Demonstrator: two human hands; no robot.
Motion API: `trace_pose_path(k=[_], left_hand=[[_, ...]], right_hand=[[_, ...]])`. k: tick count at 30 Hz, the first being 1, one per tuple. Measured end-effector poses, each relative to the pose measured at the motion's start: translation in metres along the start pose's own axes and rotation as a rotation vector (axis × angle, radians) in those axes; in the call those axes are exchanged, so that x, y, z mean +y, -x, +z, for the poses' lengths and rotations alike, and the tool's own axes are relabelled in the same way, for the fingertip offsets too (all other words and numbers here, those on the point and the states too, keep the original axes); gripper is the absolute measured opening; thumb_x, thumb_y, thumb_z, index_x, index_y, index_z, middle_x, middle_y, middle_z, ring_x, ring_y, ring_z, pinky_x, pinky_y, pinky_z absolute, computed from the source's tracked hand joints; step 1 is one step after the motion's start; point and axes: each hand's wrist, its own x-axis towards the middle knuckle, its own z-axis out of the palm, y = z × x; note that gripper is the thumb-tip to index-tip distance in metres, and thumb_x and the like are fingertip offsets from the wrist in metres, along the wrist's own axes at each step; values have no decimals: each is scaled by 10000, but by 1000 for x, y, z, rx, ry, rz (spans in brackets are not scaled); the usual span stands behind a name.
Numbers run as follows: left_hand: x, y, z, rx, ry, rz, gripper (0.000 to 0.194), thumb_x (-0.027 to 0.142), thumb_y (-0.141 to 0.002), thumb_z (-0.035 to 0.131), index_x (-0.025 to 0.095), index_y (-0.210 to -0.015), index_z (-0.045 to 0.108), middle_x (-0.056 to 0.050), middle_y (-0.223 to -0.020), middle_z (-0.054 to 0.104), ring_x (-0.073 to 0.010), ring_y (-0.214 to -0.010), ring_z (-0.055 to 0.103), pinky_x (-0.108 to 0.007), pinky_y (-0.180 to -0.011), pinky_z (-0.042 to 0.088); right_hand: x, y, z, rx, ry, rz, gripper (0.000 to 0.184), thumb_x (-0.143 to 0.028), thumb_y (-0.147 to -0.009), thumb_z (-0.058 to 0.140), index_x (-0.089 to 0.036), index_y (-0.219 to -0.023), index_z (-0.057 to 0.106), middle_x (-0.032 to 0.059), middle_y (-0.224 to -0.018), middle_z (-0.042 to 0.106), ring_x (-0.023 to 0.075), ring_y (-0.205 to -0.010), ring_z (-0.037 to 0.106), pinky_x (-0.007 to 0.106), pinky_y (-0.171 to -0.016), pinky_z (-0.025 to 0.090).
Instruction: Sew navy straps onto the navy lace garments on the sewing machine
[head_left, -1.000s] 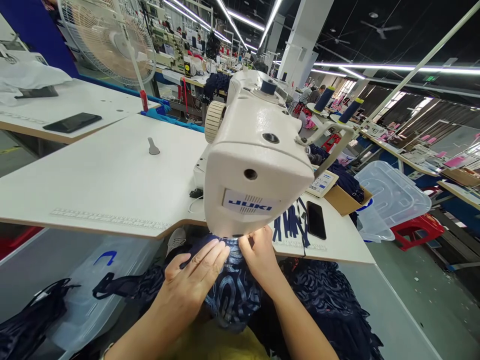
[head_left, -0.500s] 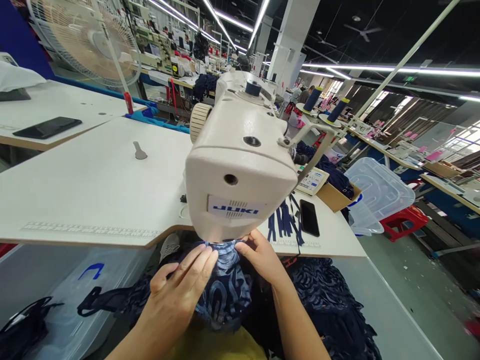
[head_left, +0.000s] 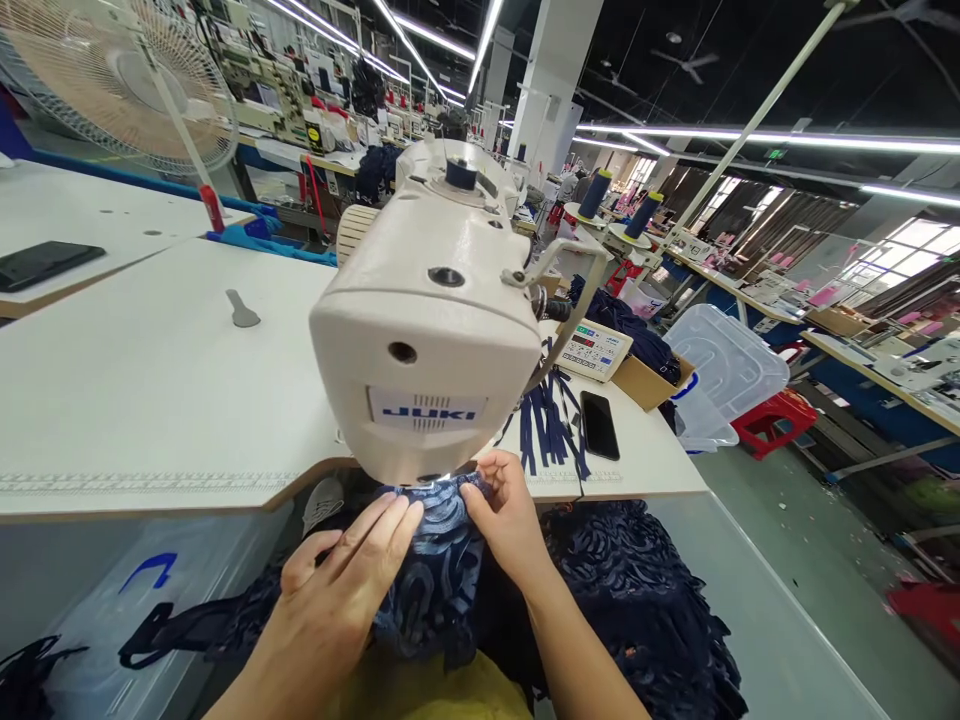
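A white sewing machine (head_left: pixel 427 330) stands in front of me, its head hiding the needle area. Navy patterned fabric (head_left: pixel 435 575) hangs from under the machine head toward my lap. My left hand (head_left: pixel 349 560) lies on the fabric's left side, fingers stretched out together and fingertips close to the machine's lower edge. At the fabric's upper right edge, my right hand (head_left: pixel 506 510) pinches the cloth between thumb and curled fingers.
Navy strips (head_left: pixel 551 425) and a black phone (head_left: pixel 600 425) lie right of the machine, near a control panel (head_left: pixel 595 350). A metal piece (head_left: pixel 242 310) rests on the white table (head_left: pixel 150 400). More navy fabric (head_left: pixel 637 600) is piled at lower right, and a clear bin (head_left: pixel 157 600) is at lower left.
The view has shifted, so the machine and table appear further left. The fabric's top edge shows more openly between my hands, and my right hand still pinches it.
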Motion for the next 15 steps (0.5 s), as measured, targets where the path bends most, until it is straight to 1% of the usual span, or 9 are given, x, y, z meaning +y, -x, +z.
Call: trace_pose_path(k=[4,7,10,12,13,15], left_hand=[[3,-2,-1,-3,-12,5,640,15,-880,279,278,-1463,260,-37,-1364,549,-167,-1215,532,-325,-1021,307],[4,-3,-1,11,-17,4,608,32,-883,287,273,-1440,326,-48,-1341,568,-172,-1180,553,-354,-1064,259],[2,-6,-2,-11,-29,47,540,60,-880,281,213,-1377,427,-84,-1317,578,-209,-1207,529,-384,-1096,251],[-2,-9,-2,7,-40,149,474,64,-869,286,151,-1275,515,-121,-1302,574,-234,-1244,494,-391,-1116,251],[-4,-11,-2,34,-28,219,430,61,-860,302,125,-1203,553,-138,-1298,568,-245,-1268,470,-392,-1126,249],[-8,-14,-1,84,36,350,341,49,-839,351,106,-1078,587,-152,-1321,540,-259,-1316,413,-387,-1143,249]], right_hand=[[2,0,-2,10,-38,19,279,-200,-783,601,-224,-1037,487,-1,-870,517,148,-820,554,288,-791,466],[4,-1,-3,19,-66,36,272,-214,-781,603,-223,-1028,489,-1,-869,525,147,-817,563,282,-783,473],[3,0,-2,33,-79,48,258,-219,-777,606,-218,-1012,499,-6,-853,524,139,-779,561,269,-753,476],[2,4,0,26,-83,34,257,-221,-777,616,-217,-1008,504,-6,-856,528,136,-775,556,264,-752,472],[1,6,1,0,-93,22,256,-231,-783,621,-219,-1011,505,-5,-862,535,135,-783,558,262,-758,470],[0,10,2,-113,-113,0,247,-273,-806,629,-223,-1016,510,-3,-883,557,136,-816,568,259,-781,469]])
